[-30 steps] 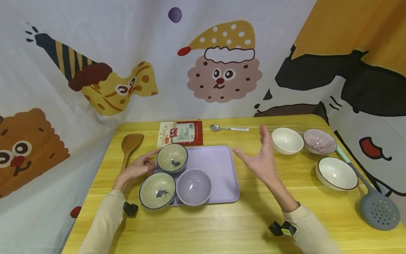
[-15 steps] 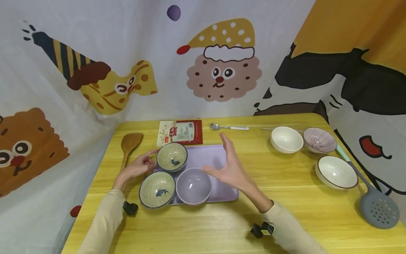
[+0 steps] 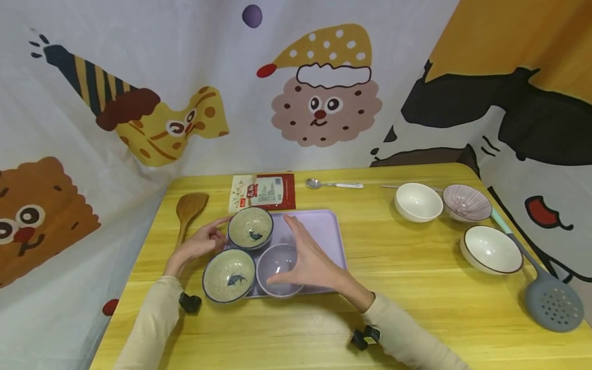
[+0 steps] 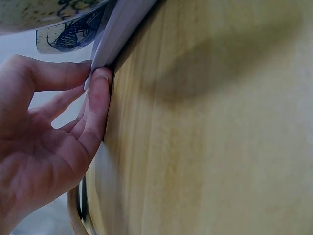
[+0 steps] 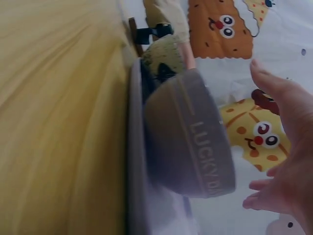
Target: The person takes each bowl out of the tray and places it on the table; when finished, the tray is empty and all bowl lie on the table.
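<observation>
My left hand [image 3: 199, 247] pinches the left edge of a lilac tray [image 3: 327, 231] between thumb and fingers; the left wrist view shows the tray's rim [image 4: 122, 32] in that grip. On the tray stand two speckled bowls with blue rims and a fish inside, a back bowl [image 3: 250, 226] and a front bowl [image 3: 226, 275], plus a lilac bowl [image 3: 270, 262]. My right hand [image 3: 311, 262] hovers over the lilac bowl, thumb and fingers spread apart. In the right wrist view a gap shows between that hand and the bowl's lettered side [image 5: 195, 142].
A wooden spatula [image 3: 191, 205] lies left of the tray. Behind it lie a red and cream packet [image 3: 263, 192] and a spoon [image 3: 333, 185]. To the right stand a white bowl [image 3: 418, 203], a striped bowl [image 3: 466, 203], a brown-rimmed bowl [image 3: 491, 249] and a grey slotted turner [image 3: 552, 303].
My right hand has moved left from beside the tray to over the lilac bowl, its fingers still spread. The left hand stays at the tray's edge.
</observation>
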A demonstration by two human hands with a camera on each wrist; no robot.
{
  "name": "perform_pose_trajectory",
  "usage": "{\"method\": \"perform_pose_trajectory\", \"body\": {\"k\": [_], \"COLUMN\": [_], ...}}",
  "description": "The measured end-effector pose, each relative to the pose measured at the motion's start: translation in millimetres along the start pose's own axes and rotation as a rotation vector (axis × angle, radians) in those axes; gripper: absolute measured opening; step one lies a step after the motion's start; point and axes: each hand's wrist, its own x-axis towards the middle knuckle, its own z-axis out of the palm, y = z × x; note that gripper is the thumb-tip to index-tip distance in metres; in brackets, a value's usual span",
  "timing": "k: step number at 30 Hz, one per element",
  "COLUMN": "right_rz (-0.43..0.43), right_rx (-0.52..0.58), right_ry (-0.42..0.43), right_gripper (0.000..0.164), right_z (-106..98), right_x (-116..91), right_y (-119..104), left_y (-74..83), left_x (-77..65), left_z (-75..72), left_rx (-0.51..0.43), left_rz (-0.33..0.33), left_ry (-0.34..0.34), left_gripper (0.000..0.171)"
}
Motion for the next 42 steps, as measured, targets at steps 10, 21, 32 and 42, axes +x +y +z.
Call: {"method": "perform_pose_trajectory", "body": {"k": [10, 21, 32, 42], "right_rz": [-0.091, -0.146, -0.136, -0.102], "right_rx": [-0.103, -0.068, 0.005, 0.050], "right_ry": [-0.190, -0.260, -0.131, 0.133], "right_gripper": [0.147, 0.139, 0.128, 0.129], "right_z": [7, 1, 2, -16], "right_x": [-7, -13, -21, -36], "right_y": [16, 32, 43, 53], "left_y": [0.8, -0.9, 1.0, 1.3], "left_x": [0.8, 1.4, -0.9, -0.5], "left_z": [-0.6, -0.8, 0.6, -0.4], "left_rx": [-0.002, 0.026, 0.033, 0.019], "left_rz": [-0.005, -0.013, -0.011, -0.013], "left_ry": [0.004, 0.009, 0.001, 0.009], "left_gripper": [0.082, 0.083, 0.086, 0.084]}}
